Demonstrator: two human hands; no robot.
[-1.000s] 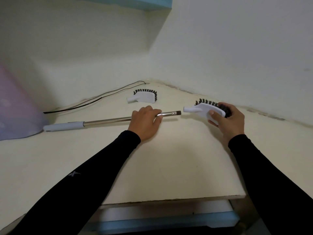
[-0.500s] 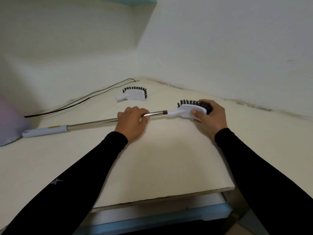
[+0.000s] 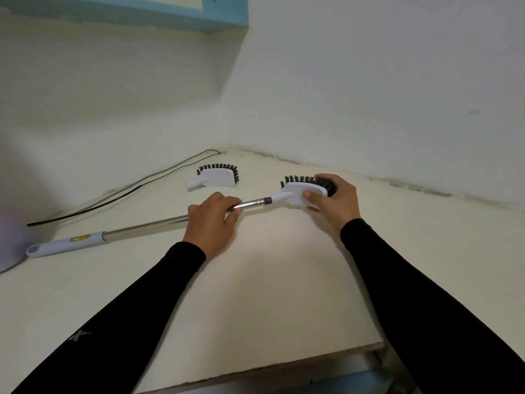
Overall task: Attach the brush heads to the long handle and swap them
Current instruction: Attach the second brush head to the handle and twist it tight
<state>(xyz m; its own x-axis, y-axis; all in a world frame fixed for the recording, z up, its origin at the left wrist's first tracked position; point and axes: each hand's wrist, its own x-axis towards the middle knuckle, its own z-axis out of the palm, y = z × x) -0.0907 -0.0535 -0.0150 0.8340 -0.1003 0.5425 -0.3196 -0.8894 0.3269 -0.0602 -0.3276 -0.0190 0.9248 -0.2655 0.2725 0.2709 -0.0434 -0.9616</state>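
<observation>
Brush head (image 3: 295, 191) meeting the long handle (image 3: 142, 228) on the table (image 3: 284, 280).
Left hand (image 3: 211, 223) grips the metal shaft; right hand (image 3: 336, 199) clasps the head; spare brush head (image 3: 217, 177) lies far left.

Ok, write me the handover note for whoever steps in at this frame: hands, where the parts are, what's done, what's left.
Left hand grips the handle near its metal tip.
Right hand holds the first brush head, its socket at the handle's tip; whether it is fully seated cannot be told.
Handle's grey grip end lies on the table, far left.
Second brush head lies loose near the back corner, by a black cable.
Done: first head brought onto the handle.
Left: confirm it is on, remove it, fit the second head.
</observation>
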